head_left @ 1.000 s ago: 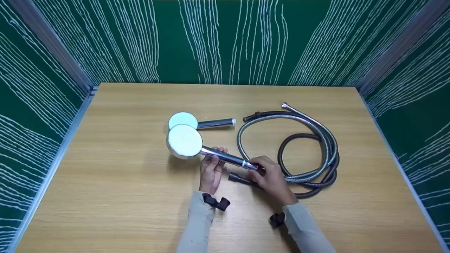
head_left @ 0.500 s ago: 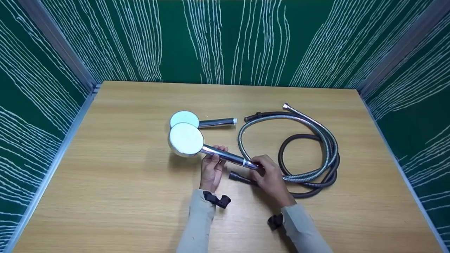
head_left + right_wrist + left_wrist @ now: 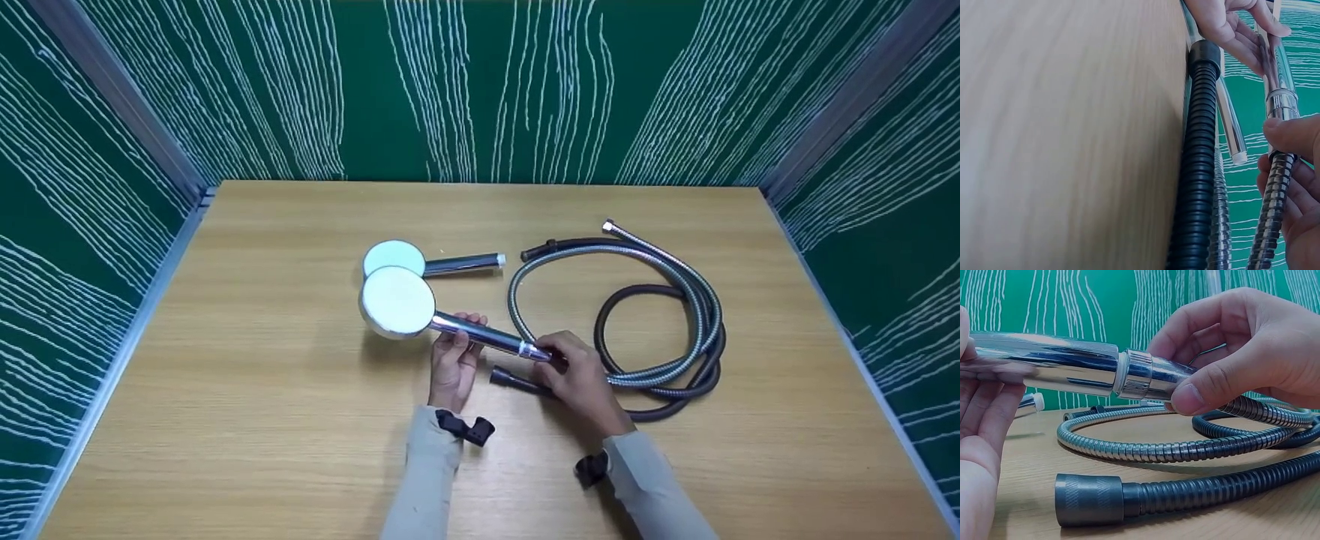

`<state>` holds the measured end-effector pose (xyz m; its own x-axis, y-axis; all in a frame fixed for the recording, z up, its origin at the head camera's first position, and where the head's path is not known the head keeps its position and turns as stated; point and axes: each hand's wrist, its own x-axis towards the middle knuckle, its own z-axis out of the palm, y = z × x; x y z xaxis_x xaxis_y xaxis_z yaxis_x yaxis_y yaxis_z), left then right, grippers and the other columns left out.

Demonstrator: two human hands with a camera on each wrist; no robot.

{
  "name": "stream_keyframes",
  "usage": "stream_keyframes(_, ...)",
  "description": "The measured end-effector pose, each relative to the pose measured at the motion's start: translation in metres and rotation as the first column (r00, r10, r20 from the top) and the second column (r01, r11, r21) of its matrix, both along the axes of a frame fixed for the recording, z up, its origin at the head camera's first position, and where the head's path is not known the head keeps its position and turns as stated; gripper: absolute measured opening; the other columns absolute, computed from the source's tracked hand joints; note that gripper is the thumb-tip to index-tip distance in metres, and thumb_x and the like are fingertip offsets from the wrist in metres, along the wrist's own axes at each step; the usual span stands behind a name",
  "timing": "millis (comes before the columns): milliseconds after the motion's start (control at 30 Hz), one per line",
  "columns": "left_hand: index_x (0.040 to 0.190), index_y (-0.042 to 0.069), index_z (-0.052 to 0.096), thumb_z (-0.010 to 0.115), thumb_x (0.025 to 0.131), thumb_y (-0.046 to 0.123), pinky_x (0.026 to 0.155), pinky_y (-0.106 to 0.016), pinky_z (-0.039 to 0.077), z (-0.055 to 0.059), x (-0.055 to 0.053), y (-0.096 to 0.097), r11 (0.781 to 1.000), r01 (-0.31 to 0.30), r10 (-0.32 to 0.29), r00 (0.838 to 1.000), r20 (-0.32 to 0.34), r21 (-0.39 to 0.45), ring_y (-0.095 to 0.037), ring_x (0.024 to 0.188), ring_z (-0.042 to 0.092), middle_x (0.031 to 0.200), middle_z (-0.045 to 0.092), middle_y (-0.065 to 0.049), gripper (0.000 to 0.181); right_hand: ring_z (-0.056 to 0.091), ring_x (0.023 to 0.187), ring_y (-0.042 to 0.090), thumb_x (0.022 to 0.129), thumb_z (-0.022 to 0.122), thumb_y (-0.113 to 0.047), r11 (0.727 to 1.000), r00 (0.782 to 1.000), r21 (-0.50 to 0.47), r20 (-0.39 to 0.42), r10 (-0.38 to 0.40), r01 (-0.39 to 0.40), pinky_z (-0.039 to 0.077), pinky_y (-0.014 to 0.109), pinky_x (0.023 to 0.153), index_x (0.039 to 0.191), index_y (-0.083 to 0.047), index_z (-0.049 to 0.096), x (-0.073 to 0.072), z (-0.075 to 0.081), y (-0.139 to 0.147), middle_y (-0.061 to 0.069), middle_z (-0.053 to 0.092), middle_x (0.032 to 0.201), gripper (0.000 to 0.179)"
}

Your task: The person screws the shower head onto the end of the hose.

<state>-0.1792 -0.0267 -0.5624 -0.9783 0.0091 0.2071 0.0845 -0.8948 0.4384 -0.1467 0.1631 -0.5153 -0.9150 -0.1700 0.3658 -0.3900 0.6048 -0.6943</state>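
Note:
My left hand (image 3: 454, 367) holds a chrome shower head (image 3: 397, 301) by its handle, the round pale face turned up and to the left. At the handle's lower end, my right hand (image 3: 579, 381) pinches the chrome connector nut (image 3: 1145, 376) of a silver shower hose (image 3: 1276, 211). In the left wrist view the nut sits around the handle's end, with a thin strip of white thread showing between them. Thumb and fingers of the right hand lie on the nut's tapered part. The held shower head overlaps a second one in the head view.
The second shower head (image 3: 463, 263) lies on the wooden table (image 3: 247, 420) behind, its white threaded end to the right. A black hose (image 3: 637, 291) is coiled with the silver one at right; its black connector (image 3: 1089, 499) lies just below the hands. Green walls (image 3: 480, 90) enclose the table.
Both hands keep almost the same place and hold on the shower head and the hose nut. The whole head view shifts slightly.

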Motion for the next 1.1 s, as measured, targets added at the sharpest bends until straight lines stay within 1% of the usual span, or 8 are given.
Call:
stream_keyframes(133, 0.103, 0.011, 0.068, 0.066, 0.085, 0.012, 0.103, -0.031, 0.051, -0.0003, -0.0004, 0.0004, 1.0, 0.004, -0.004, 1.0, -0.008, 0.005, -0.017, 0.103, 0.066, 0.102, 0.071, -0.003, 0.018, 0.064, 0.094, 0.016, 0.076, 0.076, 0.001, 1.0, 1.0, -0.003, 0.023, -0.002, 0.002, 0.059, 0.033, 0.084, 0.1, -0.01, 0.068, 0.0004, 0.0006, 0.0006, 0.004, 0.068, 0.099, 0.028)
stream_keyframes(200, 0.103, 0.011, 0.068, 0.066, 0.086, 0.012, 0.102, -0.03, 0.052, -0.0006, -0.0004, 0.0003, 1.0, 0.005, -0.005, 1.0, -0.011, 0.001, -0.017, 0.103, 0.067, 0.102, 0.071, -0.003, 0.018, 0.064, 0.093, 0.016, 0.076, 0.076, 0.002, 1.0, 1.0, 0.004, 0.018, 0.0, 0.0, 0.059, 0.033, 0.082, 0.1, -0.01, 0.067, 0.0008, 0.0008, 0.0006, 0.005, 0.068, 0.099, 0.027)
stream_keyframes(367, 0.103, 0.011, 0.068, 0.066, 0.085, 0.012, 0.1, -0.029, 0.053, -0.0005, 0.0011, 0.0004, 1.0, 0.006, -0.006, 1.0, -0.004, -0.004, -0.017, 0.102, 0.067, 0.102, 0.072, -0.003, 0.018, 0.064, 0.089, 0.017, 0.073, 0.077, 0.005, 0.999, 0.999, 0.034, -0.035, 0.004, -0.003, 0.06, 0.033, 0.076, 0.1, -0.006, 0.065, 0.0018, -0.0002, -0.0001, 0.006, 0.067, 0.097, 0.031)
stream_keyframes(433, 0.103, 0.011, 0.069, 0.066, 0.085, 0.012, 0.1, -0.029, 0.053, -0.0007, 0.0019, 0.0007, 1.0, 0.008, -0.008, 1.0, -0.003, -0.004, -0.017, 0.102, 0.067, 0.101, 0.072, -0.003, 0.018, 0.064, 0.089, 0.018, 0.071, 0.077, 0.006, 0.999, 0.999, 0.038, -0.053, 0.007, -0.005, 0.06, 0.032, 0.076, 0.101, -0.005, 0.064, 0.0021, -0.0014, -0.0005, 0.006, 0.065, 0.097, 0.034)
stream_keyframes(533, 0.103, 0.011, 0.069, 0.067, 0.085, 0.012, 0.1, -0.029, 0.053, -0.0011, 0.0025, 0.0011, 1.0, 0.011, -0.011, 1.0, 0.001, -0.004, -0.017, 0.102, 0.067, 0.101, 0.072, -0.003, 0.018, 0.063, 0.088, 0.018, 0.069, 0.078, 0.009, 1.0, 0.997, 0.024, -0.076, 0.014, -0.012, 0.06, 0.03, 0.077, 0.099, -0.004, 0.062, 0.0023, -0.0031, -0.0016, 0.005, 0.063, 0.096, 0.036)
stream_keyframes(667, 0.102, 0.011, 0.069, 0.067, 0.085, 0.012, 0.101, -0.03, 0.053, -0.0015, 0.0022, 0.0012, 1.0, 0.011, -0.011, 1.0, -0.001, -0.005, -0.017, 0.103, 0.067, 0.101, 0.072, -0.003, 0.018, 0.064, 0.087, 0.016, 0.07, 0.077, 0.01, 1.0, 0.995, -0.01, -0.096, 0.014, -0.015, 0.061, 0.026, 0.075, 0.095, -0.005, 0.062, 0.0016, -0.0042, -0.0032, 0.004, 0.063, 0.093, 0.033)
stream_keyframes(867, 0.102, 0.01, 0.069, 0.068, 0.084, 0.012, 0.1, -0.03, 0.053, -0.0016, 0.0021, 0.0004, 1.0, 0.006, -0.006, 1.0, -0.002, -0.001, -0.017, 0.102, 0.067, 0.1, 0.072, -0.003, 0.018, 0.064, 0.087, 0.014, 0.071, 0.077, 0.007, 1.0, 0.998, -0.017, -0.064, 0.004, -0.005, 0.061, 0.024, 0.078, 0.094, -0.008, 0.064, 0.0018, -0.0023, -0.0038, 0.003, 0.065, 0.094, 0.03)
stream_keyframes(1100, 0.103, 0.01, 0.069, 0.068, 0.084, 0.013, 0.1, -0.029, 0.053, -0.0007, 0.0007, 0.0006, 1.0, 0.007, -0.007, 1.0, -0.003, -0.006, -0.017, 0.102, 0.068, 0.1, 0.073, -0.003, 0.019, 0.064, 0.089, 0.016, 0.072, 0.077, 0.004, 1.0, 0.999, -0.003, -0.041, -0.006, 0.006, 0.06, 0.029, 0.081, 0.096, -0.008, 0.066, 0.0017, 0.0, -0.0036, 0.005, 0.066, 0.096, 0.029)
